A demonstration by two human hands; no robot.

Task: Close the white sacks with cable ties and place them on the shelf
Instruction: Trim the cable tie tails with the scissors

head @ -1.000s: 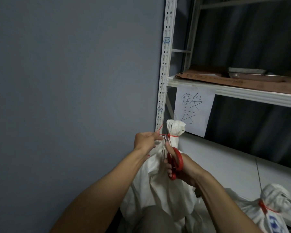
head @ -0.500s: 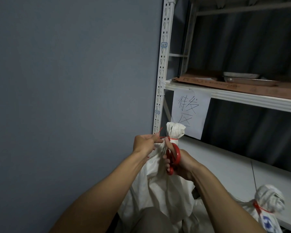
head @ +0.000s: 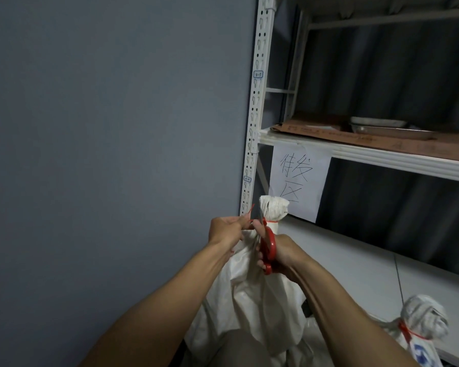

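Observation:
A white sack [head: 252, 292] stands in front of me, its bunched neck [head: 273, 209] cinched by a red cable tie [head: 272, 221]. My left hand [head: 227, 229] pinches the tie's loose red tail, which sticks up to the left of the neck. My right hand [head: 284, 254] grips red-handled scissors [head: 268, 247] with the blades up at the tail beside the neck. A second white sack [head: 421, 329], tied with a red cable tie, lies on the lower shelf [head: 355, 263] at the bottom right.
A white metal shelf upright [head: 257, 107] runs along the grey wall [head: 104, 154] on the left. A paper sign [head: 300, 178] with handwriting hangs from the upper shelf [head: 368, 154], which carries cardboard and a metal tray [head: 390, 128].
The view has shifted slightly, so the shelf sits lower in the frame. Both hands stay at the sack's neck with the tie tail and scissors.

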